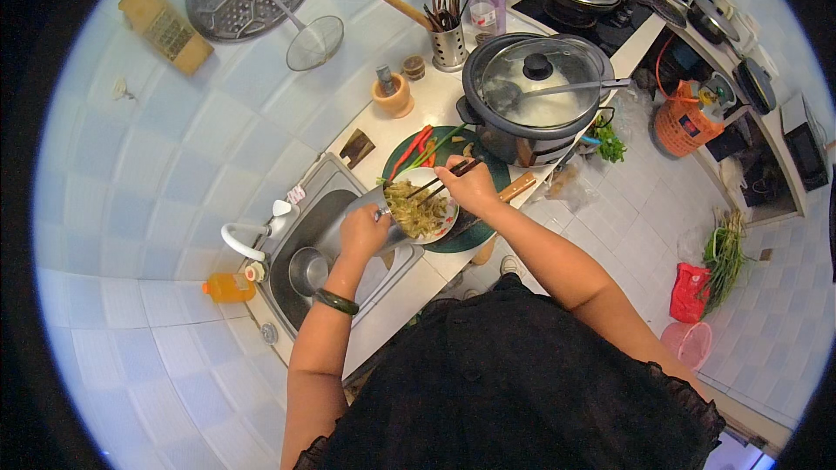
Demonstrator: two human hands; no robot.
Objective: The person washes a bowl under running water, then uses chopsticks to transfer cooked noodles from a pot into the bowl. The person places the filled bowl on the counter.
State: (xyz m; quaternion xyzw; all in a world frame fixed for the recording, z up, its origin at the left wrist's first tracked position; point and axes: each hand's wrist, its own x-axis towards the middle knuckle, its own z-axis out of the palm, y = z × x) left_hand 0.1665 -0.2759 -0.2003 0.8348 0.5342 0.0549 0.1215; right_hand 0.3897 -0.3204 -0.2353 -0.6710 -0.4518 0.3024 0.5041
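My left hand (364,232) grips a steel pot (372,201) by its handle and keeps it tilted. Its mouth is at the rim of a white bowl (452,227) with red marks. Shredded yellow-green vegetables (417,210) fill the pot's mouth and the bowl; where one ends and the other begins is hard to tell. In my right hand (471,186) are dark chopsticks (428,189), their tips among the shreds. Under the bowl lies a round green cutting board (493,225), bearing red chili peppers (421,143), green stalks and a wooden-handled knife (519,188).
The sink (277,297) with a small metal bowl (309,271) and white faucet (245,235) is at the left. Beyond the board stand a large lidded cooker (535,134), a mortar (392,96) and a utensil holder (448,49). A gas cylinder (689,121) stands right.
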